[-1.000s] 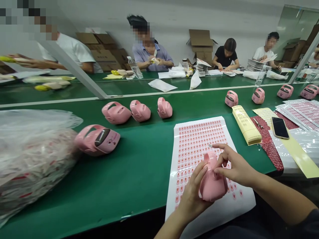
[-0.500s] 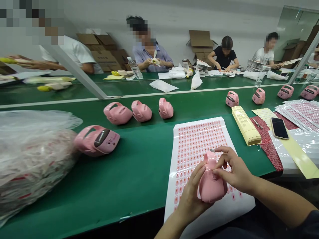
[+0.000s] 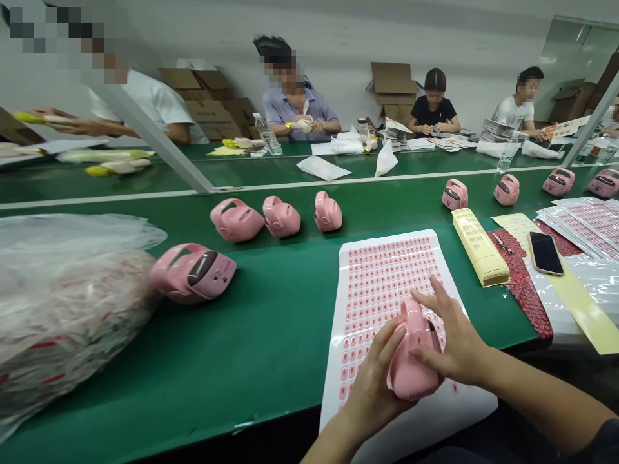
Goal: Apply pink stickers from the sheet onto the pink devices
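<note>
One pink case point(image 3: 411, 381) in left hand point(image 3: 374, 380), fingers curled round; right hand point(image 3: 452, 341) touching, fingers spread; eight similar cases point(image 3: 329, 214) nearby

Smooth plastic, slick paper and crinkled film
The held pink case point(image 3: 410, 375) looks like glossy moulded plastic; the sticker sheet point(image 3: 387, 277) is shiny and paper-like. The green surface point(image 3: 271, 328) has a soft sheen, the bag point(image 3: 72, 290) is wrinkled translucent plastic, and the cardboard box point(image 3: 391, 78) looks matt.
</note>
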Demonstrator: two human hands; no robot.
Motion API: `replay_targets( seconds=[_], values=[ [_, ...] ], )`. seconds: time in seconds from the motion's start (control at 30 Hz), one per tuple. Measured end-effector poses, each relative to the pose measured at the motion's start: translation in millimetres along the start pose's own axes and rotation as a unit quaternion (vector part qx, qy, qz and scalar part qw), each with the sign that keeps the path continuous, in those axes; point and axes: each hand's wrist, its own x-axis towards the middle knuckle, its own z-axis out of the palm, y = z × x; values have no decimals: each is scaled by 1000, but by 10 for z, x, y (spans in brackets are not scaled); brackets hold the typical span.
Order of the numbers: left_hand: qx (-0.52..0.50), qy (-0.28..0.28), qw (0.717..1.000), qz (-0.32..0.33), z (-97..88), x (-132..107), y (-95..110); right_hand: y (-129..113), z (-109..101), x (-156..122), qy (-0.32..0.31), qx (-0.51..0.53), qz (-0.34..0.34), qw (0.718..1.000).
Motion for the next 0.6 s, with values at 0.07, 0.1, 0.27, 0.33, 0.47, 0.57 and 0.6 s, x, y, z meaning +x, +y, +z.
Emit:
replay_targets(
  seconds=[0.07, 0.1, 0.27, 0.33, 0.47, 0.57, 0.6],
  values=[
    [68, -38, 994, 83, -8, 12, -9, 46, 8, 48, -42, 69, 67, 994],
    [109, -57, 983, 134, -15, 18, -2, 82, 13, 81, -61, 106, 93, 988],
    [251, -142, 916, 280, -68, 17, 139, 366, 63, 247, -153, 257, 138, 944],
    [246, -146, 918, 275, -75, -13, 173, 465, 95, 279, -204, 296, 144, 922],
    [290, -55, 935, 199, -97, -111, -14, 547, 66, 347, -150, 253, 196, 935],
    [423, -29, 893, 149, -186, -188, -322, 592, -79, 556, -25, 69, 174, 982],
    [466, -51, 862, 193, -229, -209, -420, 622, -133, 680, 14, -14, 157, 987]
  ],
)
